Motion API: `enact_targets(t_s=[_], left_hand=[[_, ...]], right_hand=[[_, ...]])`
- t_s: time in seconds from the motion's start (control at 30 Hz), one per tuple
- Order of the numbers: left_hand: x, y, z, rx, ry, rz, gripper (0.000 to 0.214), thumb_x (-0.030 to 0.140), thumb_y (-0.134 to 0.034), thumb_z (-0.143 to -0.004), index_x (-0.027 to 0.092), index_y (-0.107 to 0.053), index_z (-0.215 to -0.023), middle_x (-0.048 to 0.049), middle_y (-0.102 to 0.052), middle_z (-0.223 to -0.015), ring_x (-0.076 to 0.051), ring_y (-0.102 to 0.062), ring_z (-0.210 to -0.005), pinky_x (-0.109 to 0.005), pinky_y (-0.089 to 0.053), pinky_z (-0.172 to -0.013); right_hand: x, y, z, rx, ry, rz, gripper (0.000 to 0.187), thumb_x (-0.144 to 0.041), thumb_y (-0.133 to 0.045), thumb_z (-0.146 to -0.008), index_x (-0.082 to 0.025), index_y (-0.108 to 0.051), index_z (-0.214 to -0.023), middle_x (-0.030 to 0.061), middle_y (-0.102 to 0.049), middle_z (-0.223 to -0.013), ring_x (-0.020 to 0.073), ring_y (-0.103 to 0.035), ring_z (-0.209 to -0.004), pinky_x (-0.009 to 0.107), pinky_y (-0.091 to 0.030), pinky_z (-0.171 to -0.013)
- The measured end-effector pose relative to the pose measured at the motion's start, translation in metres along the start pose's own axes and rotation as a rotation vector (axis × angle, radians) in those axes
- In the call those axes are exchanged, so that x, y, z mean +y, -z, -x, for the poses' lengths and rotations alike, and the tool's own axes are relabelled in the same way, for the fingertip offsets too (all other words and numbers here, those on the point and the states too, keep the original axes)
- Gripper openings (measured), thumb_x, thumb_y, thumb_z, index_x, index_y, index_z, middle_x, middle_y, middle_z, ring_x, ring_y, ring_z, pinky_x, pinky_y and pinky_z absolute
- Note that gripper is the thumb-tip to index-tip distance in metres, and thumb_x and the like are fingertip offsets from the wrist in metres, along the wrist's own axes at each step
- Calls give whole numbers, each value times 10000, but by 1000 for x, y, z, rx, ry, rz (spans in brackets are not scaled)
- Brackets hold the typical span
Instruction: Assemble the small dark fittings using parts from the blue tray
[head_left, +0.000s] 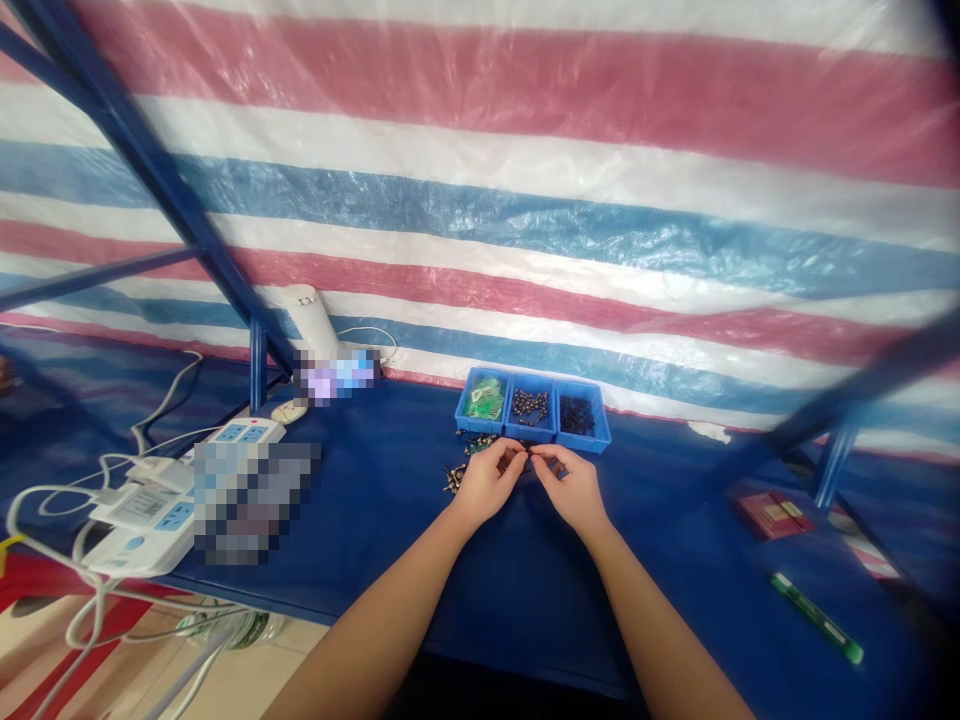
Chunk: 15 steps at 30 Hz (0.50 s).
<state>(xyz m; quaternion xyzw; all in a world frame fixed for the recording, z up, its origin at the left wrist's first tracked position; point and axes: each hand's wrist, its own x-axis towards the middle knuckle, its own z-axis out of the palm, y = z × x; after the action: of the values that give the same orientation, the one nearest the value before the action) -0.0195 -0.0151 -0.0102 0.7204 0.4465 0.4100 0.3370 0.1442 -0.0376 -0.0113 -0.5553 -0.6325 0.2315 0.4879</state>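
Note:
My left hand (489, 482) and my right hand (571, 484) meet close together over the blue table, just in front of three joined blue bins. The fingertips of both are pinched on something small and dark that I cannot make out. The left bin (460, 405) holds green and clear pieces (485, 398). Small brownish metal parts (529, 405) lie in the middle bin. Black small parts (577, 414) fill the right one. A loose pile of small metal and dark pieces (453, 478) lies beside my left hand, with more green and dark bits (477, 442) behind it.
White power strips (161, 520) with tangled cables lie at the left, near a white cylinder (311, 320). To the right are a red box (774, 515) and a green tube-like packet (816, 617). Blue metal posts (258, 365) frame the table; striped sheeting hangs behind.

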Motion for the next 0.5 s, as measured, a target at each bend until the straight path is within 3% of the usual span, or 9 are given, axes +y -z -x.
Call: enact_targets(t_s=[0.37, 0.5], left_hand=[[0, 1, 0, -10, -11, -10, 281, 410, -442, -941, 192, -611, -886, 2, -643, -752, -120, -576, -650, -238, -450, -636], [0, 1, 0, -9, -3, -2, 241, 398, -468, -931, 205, -603, -982, 12, -636, -735, -119, -580, -643, -234, -446, -612]], right_hand=[[1, -1, 1, -12, 5, 11, 229, -350, -567, -859, -220, -718, -972, 46, -733, -887, 172, -635, -650, 303, -521, -602], [1, 0, 0, -1, 11, 9, 236, -349, -560, -860, -218, -722, -971, 53, -734, -911, 172, -636, -653, 305, -526, -609]])
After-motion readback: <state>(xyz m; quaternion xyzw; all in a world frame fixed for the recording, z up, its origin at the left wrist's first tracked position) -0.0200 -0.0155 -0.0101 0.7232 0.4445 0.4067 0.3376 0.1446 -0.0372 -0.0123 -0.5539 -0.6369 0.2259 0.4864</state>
